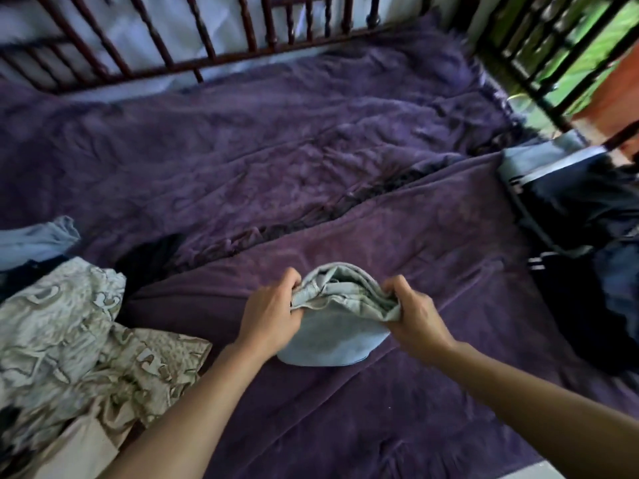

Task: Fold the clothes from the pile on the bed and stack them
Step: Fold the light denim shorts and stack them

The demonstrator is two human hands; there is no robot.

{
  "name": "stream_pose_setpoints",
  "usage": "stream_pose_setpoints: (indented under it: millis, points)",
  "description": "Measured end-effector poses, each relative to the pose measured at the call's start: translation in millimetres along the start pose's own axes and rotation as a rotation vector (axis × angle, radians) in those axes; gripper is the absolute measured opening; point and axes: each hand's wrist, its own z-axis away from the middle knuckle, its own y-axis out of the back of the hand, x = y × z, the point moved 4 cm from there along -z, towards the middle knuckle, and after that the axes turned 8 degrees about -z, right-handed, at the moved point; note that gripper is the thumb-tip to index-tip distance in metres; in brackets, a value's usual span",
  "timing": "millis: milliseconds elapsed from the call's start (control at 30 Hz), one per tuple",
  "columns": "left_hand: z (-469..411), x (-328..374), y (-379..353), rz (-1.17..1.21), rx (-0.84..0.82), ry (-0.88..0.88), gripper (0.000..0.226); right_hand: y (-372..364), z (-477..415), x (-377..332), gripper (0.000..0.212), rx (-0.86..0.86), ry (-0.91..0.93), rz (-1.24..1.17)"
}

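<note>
A folded pale blue-grey garment (332, 344) is bunched in a thick bundle over the purple bed cover (311, 150). My left hand (268, 316) grips its left end and my right hand (416, 323) grips its right end, both with fingers closed into the layers. The bundle's lower part rests on the cover. At the left edge lies a heap of clothes: a cream patterned cloth (69, 344), a light blue piece (34, 242) and a dark piece (152, 257). At the right lies a group of dark navy garments (584, 216) with white stripes.
A dark red wooden bed rail (207, 46) runs along the far side. A barred window (560, 53) with greenery behind it is at the top right. A seam of dark fringe (345, 205) crosses the bed cover diagonally.
</note>
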Motion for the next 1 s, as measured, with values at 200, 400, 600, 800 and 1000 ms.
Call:
stream_pose_setpoints:
  millis: [200, 400, 600, 800, 1000]
  points:
    - [-16.4, 108.2, 23.2, 0.261, 0.053, -0.026, 0.037, 124.1, 15.4, 4.9, 0.042, 0.119, -0.009, -0.025]
    - [-62.2, 236.3, 11.5, 0.352, 0.071, -0.093, 0.018, 262.2, 25.8, 42.4, 0.048, 0.23, 0.01, -0.026]
    - [-115.8, 381.2, -19.0, 0.404, 0.065, -0.09, 0.018, 410.5, 28.8, 104.6, 0.043, 0.276, 0.052, -0.079]
    - [-167.0, 509.6, -67.4, 0.684, -0.098, 0.009, 0.011, 545.2, 15.2, 167.2, 0.042, 0.283, -0.068, -0.056]
    - [-183.2, 561.0, -172.2, 0.897, -0.376, 0.346, 0.011, 571.3, -1.9, 267.1, 0.057, 0.138, -0.398, 0.222]
